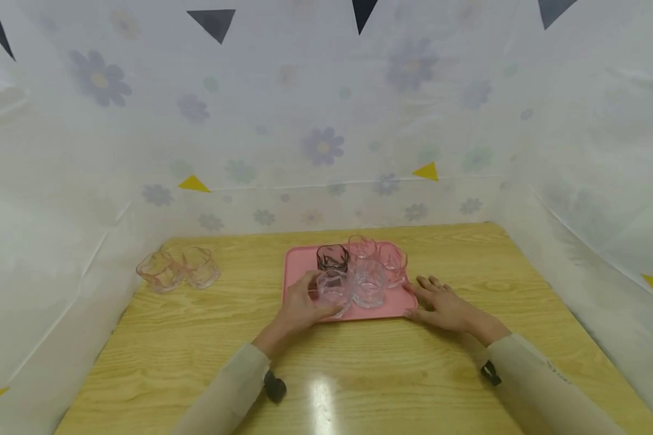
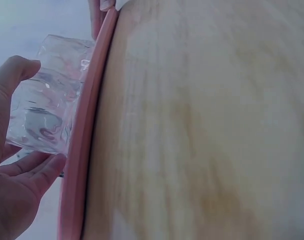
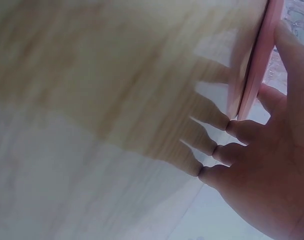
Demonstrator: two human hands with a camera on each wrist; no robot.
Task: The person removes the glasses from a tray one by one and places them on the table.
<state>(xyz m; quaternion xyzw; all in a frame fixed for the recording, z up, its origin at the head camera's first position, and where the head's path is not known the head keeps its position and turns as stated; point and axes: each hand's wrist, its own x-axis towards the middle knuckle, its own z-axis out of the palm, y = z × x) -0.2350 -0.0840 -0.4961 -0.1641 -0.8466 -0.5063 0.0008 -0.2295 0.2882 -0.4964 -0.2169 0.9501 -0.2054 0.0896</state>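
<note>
On the pink tray (image 1: 299, 261) my left hand (image 1: 298, 307) holds a clear faceted glass (image 1: 333, 289) at the front left, thumb on the near side and fingers round the far side. In the left wrist view this glass (image 2: 39, 117) sits between thumb and fingertips, close over the tray's rim. Right beside it stands a second clear glass (image 1: 369, 287). Behind them are a dark grey glass (image 1: 332, 258) and two pinkish glasses, one at the back (image 1: 362, 246) and one at the right (image 1: 393, 266). My right hand (image 1: 441, 305), fingers spread, touches the tray's right front corner, several fingertips on the table.
Two more pale pink glasses, a left one (image 1: 160, 272) and a right one (image 1: 201, 269), stand side by side at the table's left. The wooden table (image 1: 375, 374) is enclosed by white sheeting (image 1: 272, 205) with flower prints at the back and sides.
</note>
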